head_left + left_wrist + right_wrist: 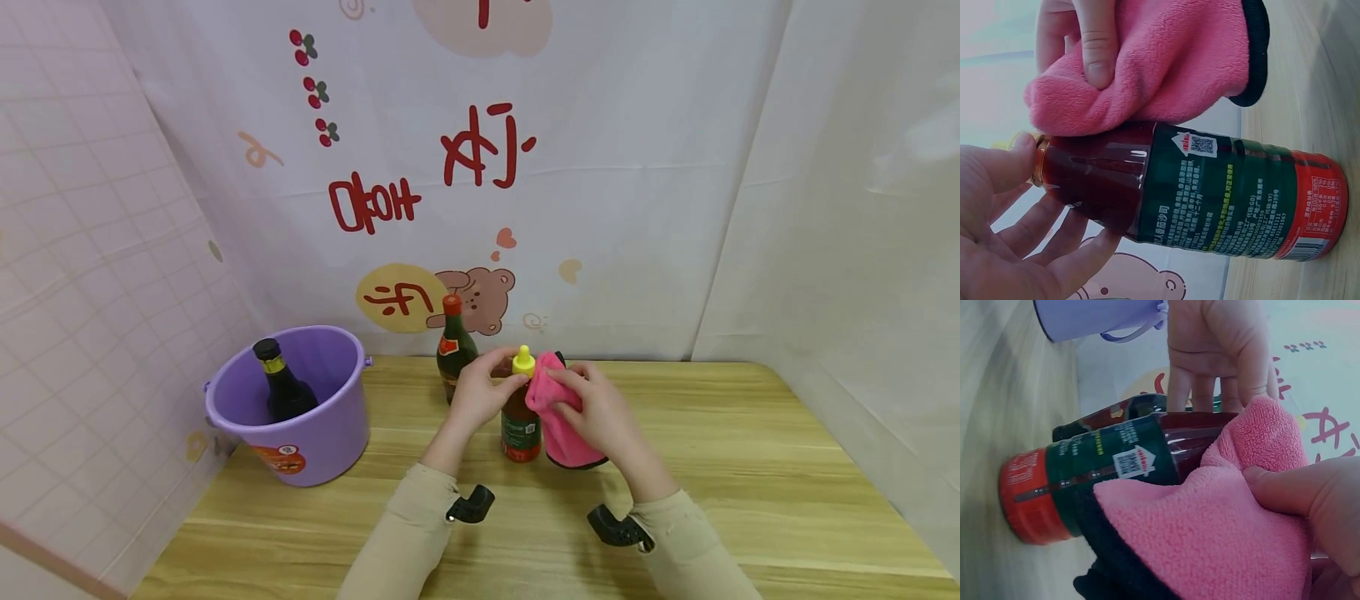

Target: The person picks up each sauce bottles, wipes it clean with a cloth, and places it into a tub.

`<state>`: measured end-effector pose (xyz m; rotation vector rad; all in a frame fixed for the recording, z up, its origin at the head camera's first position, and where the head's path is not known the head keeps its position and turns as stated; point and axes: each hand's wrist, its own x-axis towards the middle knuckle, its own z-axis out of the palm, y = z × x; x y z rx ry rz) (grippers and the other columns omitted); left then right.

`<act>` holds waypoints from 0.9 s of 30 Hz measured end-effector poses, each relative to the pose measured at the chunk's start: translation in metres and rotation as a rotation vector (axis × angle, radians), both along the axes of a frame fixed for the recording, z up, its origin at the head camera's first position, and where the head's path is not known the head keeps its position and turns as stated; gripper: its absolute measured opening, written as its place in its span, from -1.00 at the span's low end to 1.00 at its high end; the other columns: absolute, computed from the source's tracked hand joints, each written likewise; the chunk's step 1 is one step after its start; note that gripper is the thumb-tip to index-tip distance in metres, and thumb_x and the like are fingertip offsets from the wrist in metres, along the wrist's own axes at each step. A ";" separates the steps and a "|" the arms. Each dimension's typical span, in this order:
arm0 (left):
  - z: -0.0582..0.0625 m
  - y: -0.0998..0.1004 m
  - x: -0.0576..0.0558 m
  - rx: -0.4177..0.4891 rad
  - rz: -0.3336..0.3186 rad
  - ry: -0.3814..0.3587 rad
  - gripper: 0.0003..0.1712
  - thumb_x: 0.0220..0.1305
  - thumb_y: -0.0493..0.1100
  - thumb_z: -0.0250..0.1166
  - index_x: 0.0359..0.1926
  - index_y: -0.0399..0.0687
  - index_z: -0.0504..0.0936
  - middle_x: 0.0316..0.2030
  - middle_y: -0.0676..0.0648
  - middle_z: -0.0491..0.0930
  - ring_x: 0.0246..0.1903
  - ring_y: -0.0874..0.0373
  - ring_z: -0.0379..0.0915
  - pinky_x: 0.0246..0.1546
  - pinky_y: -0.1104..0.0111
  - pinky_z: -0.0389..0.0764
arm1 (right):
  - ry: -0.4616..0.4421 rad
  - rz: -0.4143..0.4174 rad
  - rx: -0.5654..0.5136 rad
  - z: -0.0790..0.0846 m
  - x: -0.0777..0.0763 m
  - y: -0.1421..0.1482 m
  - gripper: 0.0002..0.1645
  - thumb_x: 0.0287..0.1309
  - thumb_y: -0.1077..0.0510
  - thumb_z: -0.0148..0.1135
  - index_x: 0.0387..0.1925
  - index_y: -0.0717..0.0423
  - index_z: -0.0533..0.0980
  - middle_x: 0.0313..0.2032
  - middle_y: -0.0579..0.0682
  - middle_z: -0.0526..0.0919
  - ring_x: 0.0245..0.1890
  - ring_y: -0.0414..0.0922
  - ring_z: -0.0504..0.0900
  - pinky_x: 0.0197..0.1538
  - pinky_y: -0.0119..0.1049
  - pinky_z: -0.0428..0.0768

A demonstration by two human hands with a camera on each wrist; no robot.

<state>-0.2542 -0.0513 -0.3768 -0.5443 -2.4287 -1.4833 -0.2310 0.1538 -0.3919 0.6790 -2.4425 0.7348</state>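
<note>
A sauce bottle (521, 427) with a yellow nozzle cap (523, 362), dark red contents and a green-and-red label stands upright on the table. My left hand (483, 385) grips it around the neck, thumb on the near side and fingers behind, as the left wrist view shows. My right hand (596, 408) pinches a pink cloth (1166, 62) with a black edge. In both wrist views the cloth lies against the bottle's upper side, and its lower part hangs down beside the bottle. The right thumb (1272, 487) presses into the cloth; most other right fingers are hidden.
A green glass bottle (453, 350) with a red cap stands just behind my left hand. At the left, a purple bucket (337, 433) holds a dark bottle (288, 392) with a black cap. The wooden table (720, 450) meets a printed cloth backdrop (637, 250) at the back.
</note>
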 end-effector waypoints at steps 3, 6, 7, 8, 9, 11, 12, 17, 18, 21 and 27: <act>0.000 0.001 0.000 -0.012 0.004 0.010 -0.59 0.27 -0.20 0.39 0.14 -0.06 0.61 -0.12 -0.09 0.68 -0.08 -0.03 0.62 -0.09 0.21 0.65 | 0.014 -0.011 0.002 -0.006 0.001 0.000 -0.42 -0.08 0.34 0.55 0.08 0.16 0.63 -0.13 0.19 0.54 -0.31 0.03 0.57 -0.29 -0.10 0.59; 0.000 0.001 0.000 -0.022 0.009 0.016 -0.59 0.27 -0.20 0.40 0.14 -0.07 0.61 -0.12 -0.09 0.68 -0.08 -0.03 0.62 -0.09 0.21 0.65 | 0.011 -0.018 -0.002 -0.012 0.003 0.001 -0.42 -0.09 0.32 0.56 0.06 0.16 0.63 -0.15 0.17 0.54 -0.34 0.00 0.56 -0.33 -0.13 0.57; 0.000 0.001 0.001 -0.023 0.011 0.017 -0.58 0.27 -0.20 0.40 0.14 -0.07 0.60 -0.12 -0.09 0.67 -0.08 -0.03 0.62 -0.09 0.20 0.65 | 0.008 -0.019 -0.005 -0.014 0.003 0.001 -0.43 -0.09 0.33 0.56 0.06 0.16 0.63 -0.16 0.17 0.54 -0.34 -0.01 0.55 -0.34 -0.14 0.57; 0.000 0.002 0.001 -0.025 0.013 0.018 -0.58 0.27 -0.20 0.40 0.14 -0.07 0.60 -0.12 -0.09 0.67 -0.08 -0.03 0.63 -0.09 0.19 0.65 | 0.004 -0.020 -0.009 -0.016 0.004 0.001 -0.43 -0.09 0.32 0.56 0.05 0.16 0.64 -0.16 0.16 0.54 -0.35 -0.01 0.55 -0.34 -0.15 0.56; 0.000 0.002 0.001 -0.026 0.015 0.020 -0.58 0.27 -0.19 0.39 0.14 -0.07 0.60 -0.11 -0.09 0.67 -0.08 -0.03 0.63 -0.10 0.19 0.65 | -0.001 -0.019 -0.011 -0.017 0.004 0.001 -0.43 -0.09 0.31 0.56 0.05 0.17 0.64 -0.16 0.16 0.54 -0.34 -0.01 0.55 -0.34 -0.15 0.55; 0.000 0.002 0.002 -0.027 0.019 0.021 -0.58 0.27 -0.20 0.39 0.15 -0.07 0.60 -0.11 -0.10 0.67 -0.08 -0.03 0.63 -0.09 0.17 0.65 | -0.007 -0.022 -0.013 -0.021 0.005 0.002 -0.44 -0.08 0.31 0.56 0.05 0.16 0.64 -0.15 0.16 0.55 -0.34 -0.01 0.55 -0.34 -0.16 0.55; 0.000 0.002 0.002 -0.028 0.018 0.023 -0.58 0.27 -0.20 0.39 0.15 -0.07 0.60 -0.10 -0.10 0.67 -0.08 -0.03 0.63 -0.09 0.17 0.65 | -0.010 -0.027 -0.011 -0.022 0.005 0.002 -0.44 -0.08 0.31 0.56 0.05 0.15 0.64 -0.15 0.16 0.55 -0.34 -0.01 0.55 -0.34 -0.16 0.55; 0.000 0.002 0.002 -0.030 0.016 0.031 -0.58 0.26 -0.21 0.40 0.15 -0.06 0.60 -0.10 -0.10 0.67 -0.09 -0.03 0.64 -0.08 0.15 0.65 | -0.018 -0.043 0.008 -0.030 0.006 0.003 -0.44 -0.09 0.32 0.56 0.05 0.16 0.64 -0.13 0.19 0.56 -0.32 0.03 0.58 -0.32 -0.12 0.56; 0.000 0.002 0.002 -0.029 0.014 0.034 -0.58 0.26 -0.21 0.40 0.14 -0.06 0.60 -0.10 -0.10 0.67 -0.09 -0.03 0.64 -0.08 0.15 0.65 | -0.018 -0.045 0.012 -0.031 0.006 0.004 -0.44 -0.09 0.33 0.55 0.04 0.17 0.64 -0.13 0.20 0.56 -0.31 0.04 0.58 -0.31 -0.11 0.57; -0.001 0.002 0.002 -0.031 0.013 0.043 -0.58 0.26 -0.22 0.40 0.14 -0.07 0.59 -0.09 -0.11 0.67 -0.10 -0.03 0.64 -0.09 0.16 0.65 | -0.020 -0.048 0.021 -0.034 0.006 0.004 -0.45 -0.10 0.37 0.54 0.03 0.19 0.64 -0.14 0.21 0.55 -0.30 0.06 0.58 -0.30 -0.08 0.58; -0.002 0.002 0.001 -0.035 0.014 0.058 -0.57 0.26 -0.22 0.39 0.15 -0.07 0.59 -0.08 -0.10 0.67 -0.10 -0.02 0.64 -0.09 0.16 0.65 | -0.058 -0.061 0.049 -0.041 0.007 0.005 -0.47 -0.09 0.33 0.55 0.01 0.17 0.64 -0.16 0.18 0.55 -0.33 0.01 0.56 -0.32 -0.12 0.56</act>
